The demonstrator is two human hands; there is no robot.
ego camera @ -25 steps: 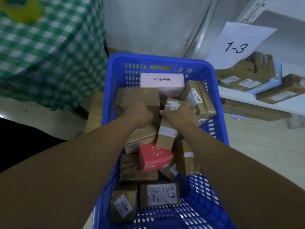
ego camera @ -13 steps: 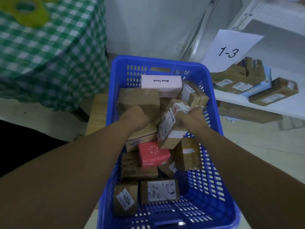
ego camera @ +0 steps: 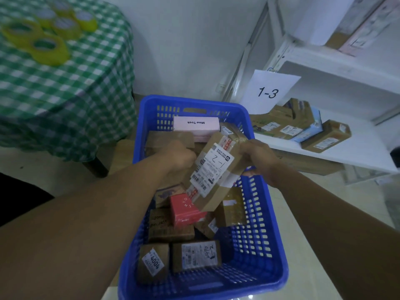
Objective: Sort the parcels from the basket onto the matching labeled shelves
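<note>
Rt side: shelf (ego camera: 357, 148) w/ 1-3 sign (ego camera: 268, 92), just beside blue basket (ego camera: 255, 230). Held parcel (ego camera: 214, 169) is tilted above the basket pile – right hand (ego camera: 257, 156) grips its far end; left hand (ego camera: 179, 156) curled beside it, can't tell if holding. Its label (ego camera: 216, 163) reads 1-2, so prob. not this shelf – steady underside w/ left hand, lift clear.

The label on the parcel (ego camera: 216, 167) in my right hand (ego camera: 257, 161) bore a handwritten "1-2". The sign (ego camera: 268, 92) on the shelf (ego camera: 357, 148) read "1-3". In the basket (ego camera: 194, 102), the pink box (ego camera: 195, 124) said "Mine Took", and a brown box (ego camera: 154, 262) carried a label reading "4004".
</note>
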